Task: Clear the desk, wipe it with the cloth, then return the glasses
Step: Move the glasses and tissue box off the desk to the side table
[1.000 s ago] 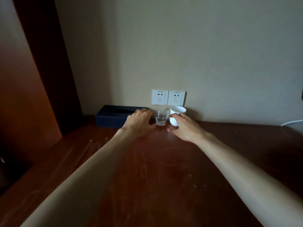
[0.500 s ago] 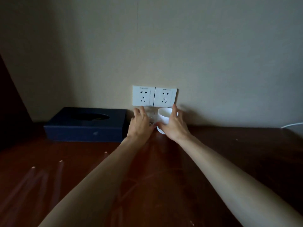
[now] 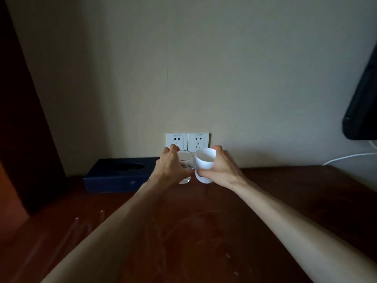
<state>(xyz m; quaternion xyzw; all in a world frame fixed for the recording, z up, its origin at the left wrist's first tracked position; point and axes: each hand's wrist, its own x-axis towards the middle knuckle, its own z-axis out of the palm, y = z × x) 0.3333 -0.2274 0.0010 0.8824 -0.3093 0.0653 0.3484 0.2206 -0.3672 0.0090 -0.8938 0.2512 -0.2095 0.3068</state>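
At the back of the dark wooden desk (image 3: 204, 231), my left hand (image 3: 169, 166) grips a clear drinking glass (image 3: 186, 160) with a little water in it. Right beside it, my right hand (image 3: 221, 167) grips a white cup (image 3: 205, 160). Both vessels are close to the wall and look slightly raised or tilted above the desk. The two nearly touch each other. No cloth is in view.
A dark blue tissue box (image 3: 120, 174) lies against the wall left of the glass. Two white wall sockets (image 3: 187, 140) sit just behind the hands. A black screen (image 3: 363, 111) and a white cable (image 3: 346, 157) are at the right. A dark cabinet side (image 3: 24, 119) stands at left.
Both hands went from reaching beside the vessels to closing round them; the glass and cup now sit higher against the sockets. My view has shifted.
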